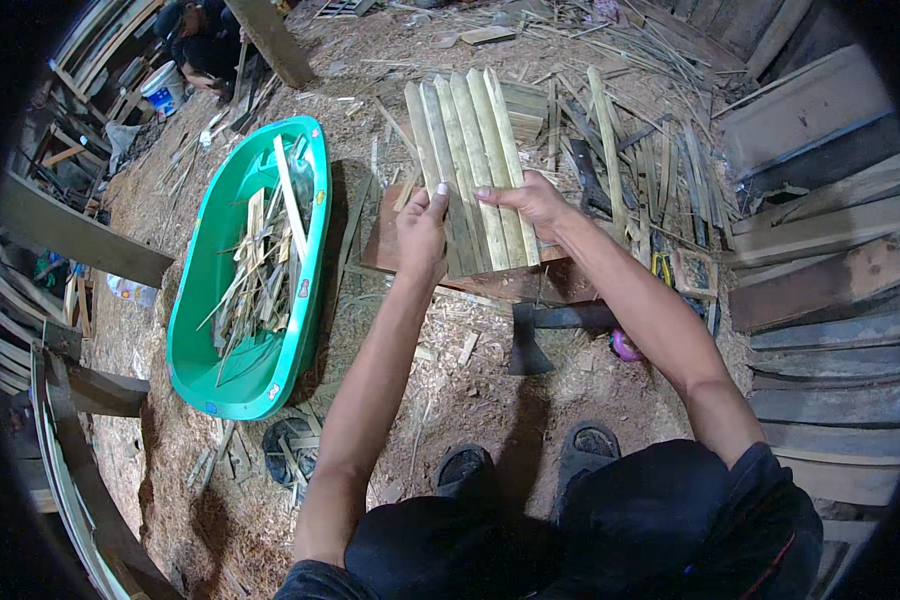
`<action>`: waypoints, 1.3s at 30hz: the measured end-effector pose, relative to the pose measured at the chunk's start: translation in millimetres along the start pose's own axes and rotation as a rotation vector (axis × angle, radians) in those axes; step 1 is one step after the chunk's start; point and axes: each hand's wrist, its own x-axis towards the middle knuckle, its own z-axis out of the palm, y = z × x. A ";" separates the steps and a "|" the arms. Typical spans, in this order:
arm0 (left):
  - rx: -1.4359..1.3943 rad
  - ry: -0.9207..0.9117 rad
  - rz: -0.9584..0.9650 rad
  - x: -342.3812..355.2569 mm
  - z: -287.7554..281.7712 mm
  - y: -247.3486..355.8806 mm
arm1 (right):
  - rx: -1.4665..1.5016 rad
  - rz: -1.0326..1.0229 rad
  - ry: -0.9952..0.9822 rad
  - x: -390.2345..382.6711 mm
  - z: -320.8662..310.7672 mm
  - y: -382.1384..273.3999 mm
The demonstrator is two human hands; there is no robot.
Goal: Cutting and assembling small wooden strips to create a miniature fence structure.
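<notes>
Between my two hands is a row of pale, flat wooden slats (470, 150) with pointed far ends, lying side by side like a small panel. My left hand (423, 230) is closed on the near left edge, its thumb on top. At the right edge, my right hand (535, 205) grips the slats with its thumb laid across them. Beneath them lies a reddish-brown board (382, 238), partly covered. An axe (530, 345) with a dark head rests on the ground just nearer to me, its handle running right under my right forearm.
To the left stands a green plastic tub (182, 320) holding split wood scraps (260, 260). Loose sticks (660, 180) are piled at right, beside a plank wall (830, 270). A purple round object (625, 345) lies near the axe handle. Another person (205, 50) crouches behind a post (273, 40).
</notes>
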 end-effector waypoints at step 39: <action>-0.017 -0.018 -0.062 -29.3 9.6 8.8 | 0.022 -0.040 0.146 -22.6 7.0 -6.3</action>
